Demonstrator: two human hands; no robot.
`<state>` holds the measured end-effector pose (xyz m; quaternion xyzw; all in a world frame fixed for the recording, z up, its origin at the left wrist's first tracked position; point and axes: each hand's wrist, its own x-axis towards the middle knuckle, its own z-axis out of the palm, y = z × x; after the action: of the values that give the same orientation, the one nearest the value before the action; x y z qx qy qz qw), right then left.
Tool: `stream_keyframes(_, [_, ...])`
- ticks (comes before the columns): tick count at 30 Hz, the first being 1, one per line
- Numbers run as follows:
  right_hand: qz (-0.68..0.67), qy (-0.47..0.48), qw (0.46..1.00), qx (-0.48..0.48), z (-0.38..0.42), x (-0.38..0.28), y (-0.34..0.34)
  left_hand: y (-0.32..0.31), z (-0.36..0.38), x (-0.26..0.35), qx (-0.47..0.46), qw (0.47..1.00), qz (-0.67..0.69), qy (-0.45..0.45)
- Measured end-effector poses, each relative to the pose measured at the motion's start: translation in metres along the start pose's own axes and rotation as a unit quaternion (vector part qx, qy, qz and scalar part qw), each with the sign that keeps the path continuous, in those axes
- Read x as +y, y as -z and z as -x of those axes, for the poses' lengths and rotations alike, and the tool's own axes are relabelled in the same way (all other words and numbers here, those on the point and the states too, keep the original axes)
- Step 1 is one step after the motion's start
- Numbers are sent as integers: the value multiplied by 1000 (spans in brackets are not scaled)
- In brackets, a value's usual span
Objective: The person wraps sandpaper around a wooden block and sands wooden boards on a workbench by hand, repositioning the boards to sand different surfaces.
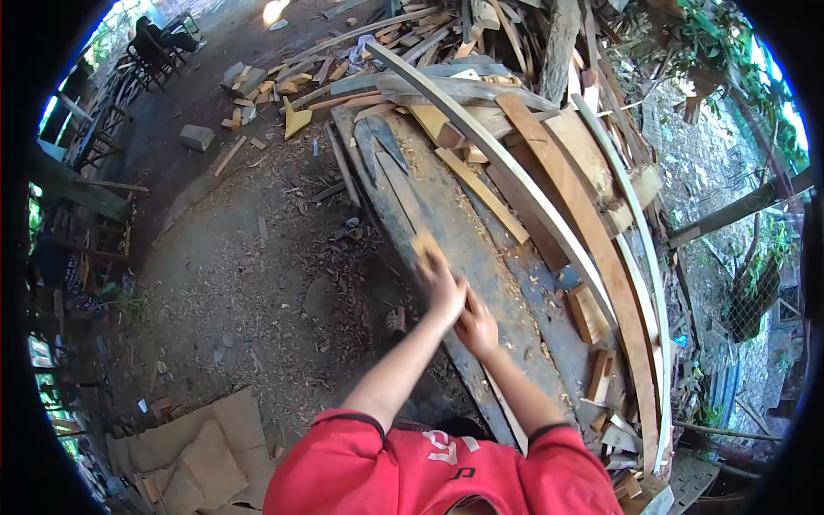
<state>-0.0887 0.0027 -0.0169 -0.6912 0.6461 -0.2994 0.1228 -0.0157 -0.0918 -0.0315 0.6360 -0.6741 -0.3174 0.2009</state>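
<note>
Left grip [439,290]: was clasped over the back of a yellowish wooden block [425,246], whose blurred front end stuck out just ahead of the fingers
Right grip [477,326]: lay just behind the left grip and to its right, with bent fingers close to the left wrist; whether it grasped anything could not be told
Narrow wooden strip [399,190]: stretched lengthwise along the worktop [459,219], ahead of the left grip and in line with the block
V-notched dark piece [376,130]: lay well ahead of the left grip, with the strip's far end between its two prongs
Yellow slat [482,196]: rested ahead of the right grip, to its right
Curved pale board [512,165]: arched past both grips on their right, well apart from them
Reddish-brown plank [606,245]: ran beyond that board, farther to the right of the grips
Short wood block [588,315]: stood to the right of the right grip, near the curved board's close end
Ground [215,283]: spread to the left of the grips, strewn with shavings
Brown sheets [206,468]: lay behind the grips, far to their left
Red shirt [455,481]: showed behind both grips
</note>
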Motion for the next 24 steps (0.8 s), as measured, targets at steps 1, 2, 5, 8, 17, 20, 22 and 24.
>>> stream_keyframes(1, [-1,-16,1000,-11,40,-3,13,-20,41,-5,-11,1000,12,-6])
stream_keyframes(2, [-3,-35,999,-23,79,-8,24,-35,82,-7,-24,999,22,-11])
stream_keyframes(5, [14,-63,998,-22,171,-14,49,-57,171,8,-94,995,34,0])
stream_keyframes(8, [-5,-89,996,-27,203,-20,63,-65,209,17,-135,990,42,11])
stream_keyframes(17, [-17,-59,998,-8,62,17,-23,-36,47,-10,-48,998,-28,-19])
stream_keyframes(20, [4,-44,999,6,-46,22,-48,-24,-60,-24,14,998,-52,-36])
stream_keyframes(22, [-8,-30,999,10,-120,30,-75,-5,-144,-29,41,998,-44,-27])
stream_keyframes(24, [-43,-12,999,17,-190,38,-105,27,-214,-27,24,997,-78,9])
